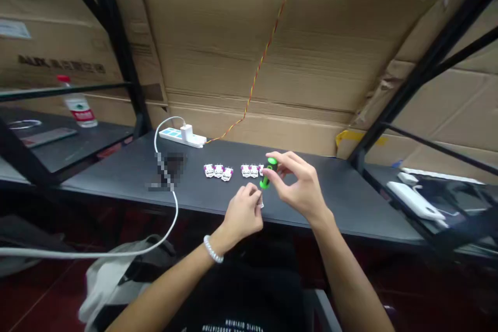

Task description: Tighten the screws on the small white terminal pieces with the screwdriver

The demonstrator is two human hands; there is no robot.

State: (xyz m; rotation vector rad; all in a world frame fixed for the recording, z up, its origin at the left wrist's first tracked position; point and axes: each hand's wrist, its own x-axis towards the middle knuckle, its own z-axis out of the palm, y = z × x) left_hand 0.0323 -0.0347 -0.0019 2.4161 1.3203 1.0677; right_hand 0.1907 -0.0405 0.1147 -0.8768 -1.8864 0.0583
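Note:
My right hand (pixel 298 179) is closed around the handle of a green and black screwdriver (pixel 268 174), which points down and slightly left. Below its tip, my left hand (pixel 245 208) pinches a small white piece (pixel 261 202) near the front of the dark table; the fingers cover most of that piece. Behind the hands lies a row of small white and purple parts (pixel 253 170), partly hidden by the right hand. Another group of three such parts (pixel 218 171) sits to the left of it.
A white power strip (pixel 182 137) with a plugged-in charger stands at the back left of the table (pixel 330 207); its white cable (pixel 176 207) hangs over the front edge. Cardboard (pixel 218 52) walls the back. Black metal posts (pixel 126 57) frame both sides. A bottle (pixel 81 108) stands far left.

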